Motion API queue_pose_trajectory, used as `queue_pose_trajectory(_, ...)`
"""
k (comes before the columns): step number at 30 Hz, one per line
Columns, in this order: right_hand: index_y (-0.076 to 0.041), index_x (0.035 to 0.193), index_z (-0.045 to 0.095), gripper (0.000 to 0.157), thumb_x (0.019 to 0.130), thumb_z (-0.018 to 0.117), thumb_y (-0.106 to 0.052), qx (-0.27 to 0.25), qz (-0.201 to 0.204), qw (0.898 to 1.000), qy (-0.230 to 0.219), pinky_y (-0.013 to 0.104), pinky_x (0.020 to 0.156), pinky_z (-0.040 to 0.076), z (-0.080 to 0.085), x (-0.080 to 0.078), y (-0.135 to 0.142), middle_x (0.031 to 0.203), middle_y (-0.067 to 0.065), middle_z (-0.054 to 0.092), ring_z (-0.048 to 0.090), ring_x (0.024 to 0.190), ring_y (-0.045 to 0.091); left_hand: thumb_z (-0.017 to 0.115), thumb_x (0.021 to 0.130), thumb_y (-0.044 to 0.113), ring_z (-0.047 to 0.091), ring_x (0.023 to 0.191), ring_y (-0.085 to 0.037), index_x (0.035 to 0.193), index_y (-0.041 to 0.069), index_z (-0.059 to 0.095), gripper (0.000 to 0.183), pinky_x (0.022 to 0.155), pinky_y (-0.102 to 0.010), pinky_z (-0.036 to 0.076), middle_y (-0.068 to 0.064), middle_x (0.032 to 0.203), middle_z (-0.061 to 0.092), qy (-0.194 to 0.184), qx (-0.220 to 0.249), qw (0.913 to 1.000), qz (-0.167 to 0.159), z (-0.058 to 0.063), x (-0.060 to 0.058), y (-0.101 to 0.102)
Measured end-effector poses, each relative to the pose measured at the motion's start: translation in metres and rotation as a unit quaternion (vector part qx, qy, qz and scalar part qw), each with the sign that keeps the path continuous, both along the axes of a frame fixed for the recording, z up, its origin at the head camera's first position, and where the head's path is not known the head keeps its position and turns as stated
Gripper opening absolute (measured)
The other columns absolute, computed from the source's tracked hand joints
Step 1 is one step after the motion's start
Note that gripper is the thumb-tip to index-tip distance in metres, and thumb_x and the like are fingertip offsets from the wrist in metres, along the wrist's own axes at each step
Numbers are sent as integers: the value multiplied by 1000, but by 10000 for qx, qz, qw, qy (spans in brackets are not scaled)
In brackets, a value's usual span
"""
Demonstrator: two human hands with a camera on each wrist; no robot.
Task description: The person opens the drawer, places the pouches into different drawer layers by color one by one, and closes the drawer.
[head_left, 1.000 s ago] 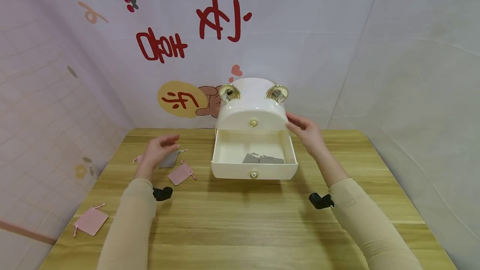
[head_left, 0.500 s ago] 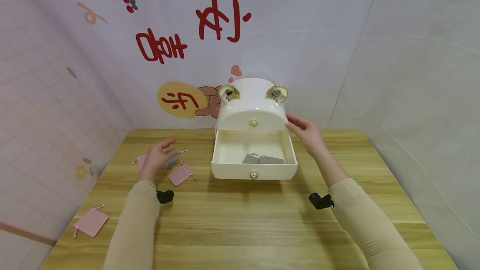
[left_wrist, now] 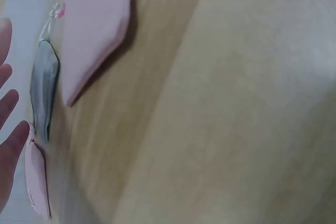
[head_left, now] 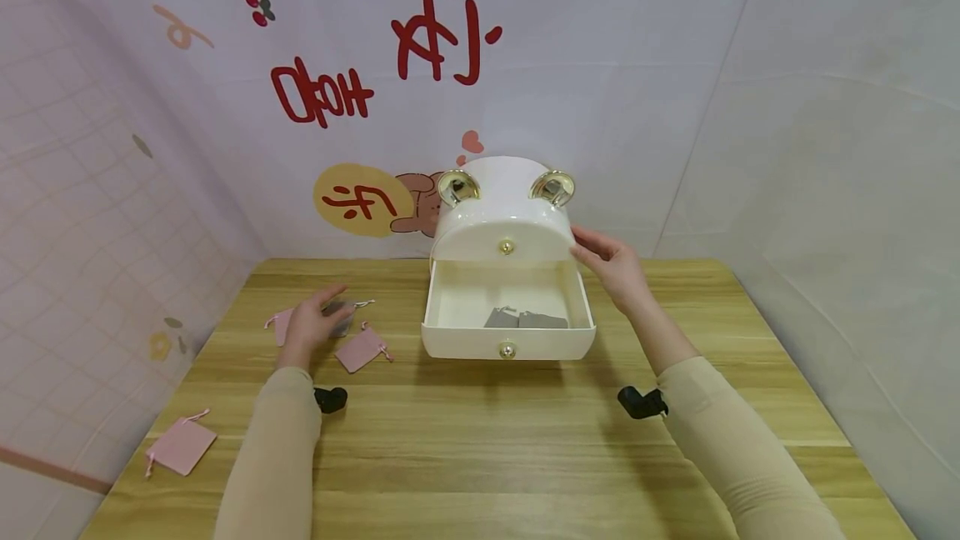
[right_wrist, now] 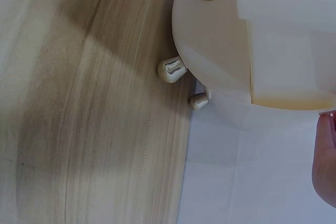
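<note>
Out to the left of the white drawer cabinet (head_left: 510,182), I have the left hand (head_left: 307,327) reaching with fingers spread wide and nothing gripped, right over a gray drawstring pouch (left_wrist: 44,80); whether they touch it, I cannot tell. Nearest the cabinet on that side lies a pink drawstring pouch (head_left: 362,348); a second pink pouch (head_left: 281,327) sits farther left of the cabinet, just beside the hand, and a third pink pouch (head_left: 182,445) is well apart, to its front left. Over on the cabinet's right flank, my right hand (head_left: 618,273) touches the upper wall, fingers and thumb stretched out and parted. The cabinet's lower drawer (head_left: 457,342) stands out toward me, two gray pouches (head_left: 544,321) flat inside it. Wooden counter (head_left: 480,457) beneath the cabinet, red-lettered backdrop (head_left: 615,32) behind it!
</note>
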State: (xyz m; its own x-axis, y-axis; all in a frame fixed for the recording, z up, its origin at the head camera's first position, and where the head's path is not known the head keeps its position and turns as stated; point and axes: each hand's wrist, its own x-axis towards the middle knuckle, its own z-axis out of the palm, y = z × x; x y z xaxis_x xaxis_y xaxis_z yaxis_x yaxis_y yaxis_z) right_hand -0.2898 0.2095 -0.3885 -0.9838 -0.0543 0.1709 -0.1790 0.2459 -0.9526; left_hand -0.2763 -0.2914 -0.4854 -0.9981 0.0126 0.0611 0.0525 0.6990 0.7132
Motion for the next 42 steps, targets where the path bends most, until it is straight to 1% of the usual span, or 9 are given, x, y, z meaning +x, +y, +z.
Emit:
queue_pose_trajectory(7, -8, 139, 59, 50, 94, 71, -29, -14, -1, 10000, -3, 31, 103, 44, 0, -1, -1, 138, 11, 58, 49, 130, 22, 64, 99, 18, 38, 133, -47, 148, 3, 44, 55, 110, -59, 30, -29, 147, 41, -229, -157, 9996, 20, -8, 0, -3)
queue_pose_trajectory(13, -7, 139, 58, 51, 95, 70, -29, 96, -5, 10000, 12, 32, 104, 44, 0, -1, -1, 139, 12, 57, 49, 130, 23, 61, 100, 21, 39, 133, -47, 148, 1, 43, 54, 110, -59, 30, -28, 147, 42, -353, -375, 9986, -120, -11, 1, -3)
queue_pose_trajectory(17, -8, 139, 58, 51, 95, 70, -29, 45, -9, 10000, -19, 32, 103, 45, 0, -1, -2, 139, 12, 57, 50, 130, 23, 61, 101, 20, 43, 131, -47, 146, 1, 45, 52, 108, -59, 33, -27, 144, 46, -350, -508, 9980, -158, -12, 0, -3)
queue_pose_trajectory(19, -7, 139, 57, 51, 95, 70, -29, 50, 4, 10000, -18, 31, 103, 44, 0, -1, -2, 139, 12, 57, 49, 131, 24, 62, 100, 16, 45, 129, -46, 143, -1, 49, 48, 107, -58, 35, -27, 141, 49, -249, -524, 9981, -183, -14, 0, -3)
queue_pose_trajectory(23, -7, 140, 57, 50, 96, 69, -28, 67, 4, 10000, -15, 28, 102, 45, 1, -1, -1, 139, 13, 57, 49, 131, 25, 64, 97, 6, 49, 125, -46, 134, -4, 58, 39, 105, -57, 39, -26, 135, 55, 117, -485, 9985, -238, -19, 2, -4)
queue_pose_trajectory(29, -7, 141, 56, 49, 97, 68, -24, 0, 71, 10000, -35, 28, 104, 43, 3, 0, -1, 140, 14, 55, 47, 133, 26, 68, 92, -1, 51, 122, -47, 123, -7, 65, 32, 104, -57, 39, -29, 128, 59, 634, -368, 9971, -191, -25, 5, -5)
queue_pose_trajectory(33, -6, 141, 55, 48, 97, 67, -21, -62, 79, 9999, -88, 30, 105, 42, 4, 1, -1, 141, 14, 54, 46, 133, 27, 70, 89, -3, 52, 118, -48, 119, -8, 67, 30, 101, -58, 40, -30, 123, 60, 828, -326, 9959, -149, -27, 6, -5)
queue_pose_trajectory(36, -4, 140, 55, 46, 97, 66, -18, -89, 59, 9998, -146, 28, 104, 43, 7, 3, -2, 141, 15, 54, 46, 133, 27, 72, 88, -3, 55, 112, -47, 116, -8, 69, 29, 97, -59, 42, -30, 118, 62, 972, -386, 9944, -124, -27, 8, -6)
queue_pose_trajectory(42, 2, 139, 53, 45, 98, 64, -11, -21, 144, 9999, -93, 23, 100, 45, 24, 18, -9, 141, 21, 52, 45, 134, 32, 74, 87, 0, 58, 102, -44, 109, -5, 73, 23, 90, -57, 46, -26, 109, 65, 1052, -408, 9936, -28, -30, 10, -8)
